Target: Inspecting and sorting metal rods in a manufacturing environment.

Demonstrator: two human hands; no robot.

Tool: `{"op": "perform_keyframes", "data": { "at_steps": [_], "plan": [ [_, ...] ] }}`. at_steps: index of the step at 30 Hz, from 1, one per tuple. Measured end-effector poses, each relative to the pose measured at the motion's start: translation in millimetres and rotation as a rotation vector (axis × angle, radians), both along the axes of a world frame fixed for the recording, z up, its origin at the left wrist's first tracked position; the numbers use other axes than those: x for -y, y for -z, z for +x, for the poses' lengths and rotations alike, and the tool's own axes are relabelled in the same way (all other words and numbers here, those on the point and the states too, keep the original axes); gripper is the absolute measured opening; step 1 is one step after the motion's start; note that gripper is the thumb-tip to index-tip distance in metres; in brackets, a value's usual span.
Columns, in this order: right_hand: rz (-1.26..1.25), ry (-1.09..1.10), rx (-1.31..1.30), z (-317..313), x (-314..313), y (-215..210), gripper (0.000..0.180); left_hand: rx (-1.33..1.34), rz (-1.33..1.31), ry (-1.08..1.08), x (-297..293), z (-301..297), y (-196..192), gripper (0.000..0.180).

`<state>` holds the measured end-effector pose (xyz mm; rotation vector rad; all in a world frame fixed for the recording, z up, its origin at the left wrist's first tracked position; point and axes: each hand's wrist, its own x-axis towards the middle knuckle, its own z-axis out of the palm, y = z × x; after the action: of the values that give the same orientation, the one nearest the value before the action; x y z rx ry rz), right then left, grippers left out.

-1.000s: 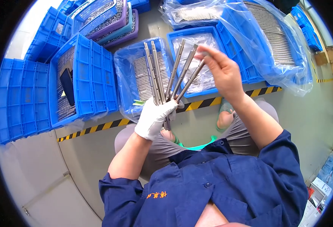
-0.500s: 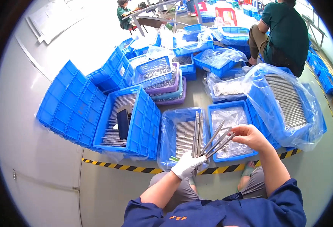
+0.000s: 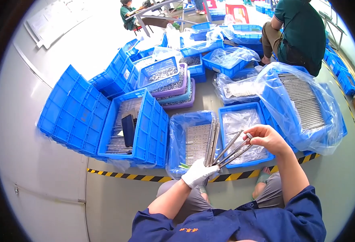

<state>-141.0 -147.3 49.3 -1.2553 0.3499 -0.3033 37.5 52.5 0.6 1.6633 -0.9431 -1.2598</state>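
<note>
My left hand (image 3: 198, 174), in a white glove, is closed around a bundle of slim grey metal rods (image 3: 212, 142). Some of them stand almost upright, while others fan out to the right. My bare right hand (image 3: 267, 140) is at the tips of the fanned rods, with thumb and fingers pinched on a small grey metal piece (image 3: 249, 136). Whether that piece is separate or the end of a rod, I cannot tell. Below the bundle is a blue bin (image 3: 173, 139) lined with clear plastic, where rows of similar rods (image 3: 197, 141) lie.
Right of that bin stands a blue crate (image 3: 242, 106) with clear plastic packaging. A plastic-draped bin of rods (image 3: 300, 101) is farther right. Stacked blue crates (image 3: 151, 133), one holding a dark phone-like object (image 3: 128, 130), rise at left. A person in green (image 3: 300, 34) sits beyond.
The whole view has shifted slightly. My right fingers have drawn a little up from the fanned rod ends, and the grey piece shows more clearly between them. My left hand keeps its hold.
</note>
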Motion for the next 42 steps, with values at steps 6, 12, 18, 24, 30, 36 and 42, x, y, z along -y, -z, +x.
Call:
{"op": "perform_keyframes", "data": {
  "at_steps": [6,12,18,24,30,36,42],
  "plan": [
    [-0.205,0.004,-0.112,-3.1,-18.6,6.5,0.032,0.025,0.056,0.033,-9.0,-7.5,2.9,0.023],
    [-0.348,0.063,-0.113,1.9,-7.8,15.1,0.025,0.038,-0.082,-0.065,-3.9,-4.2,12.6,0.027],
    [-0.139,0.118,-0.104,7.2,18.8,8.9,0.029,0.044,0.021,-0.068,3.7,-4.0,-6.4,0.017],
    [0.004,0.026,-0.062,11.8,12.9,13.3,0.029,0.05,-0.065,-0.05,5.0,-6.9,-11.0,0.017],
    [-0.037,0.006,-0.149,-3.2,3.5,19.6,0.027,0.213,0.021,0.06,-5.8,-11.8,8.8,0.024],
    [-0.139,0.058,-0.187,-0.7,-9.2,14.0,0.027,0.149,-0.006,0.093,-10.4,-11.9,3.9,0.019],
    [-0.1,0.017,-0.167,8.9,-5.2,24.2,0.026,0.098,0.047,0.091,-3.1,-8.6,0.0,0.022]
  ]
}}
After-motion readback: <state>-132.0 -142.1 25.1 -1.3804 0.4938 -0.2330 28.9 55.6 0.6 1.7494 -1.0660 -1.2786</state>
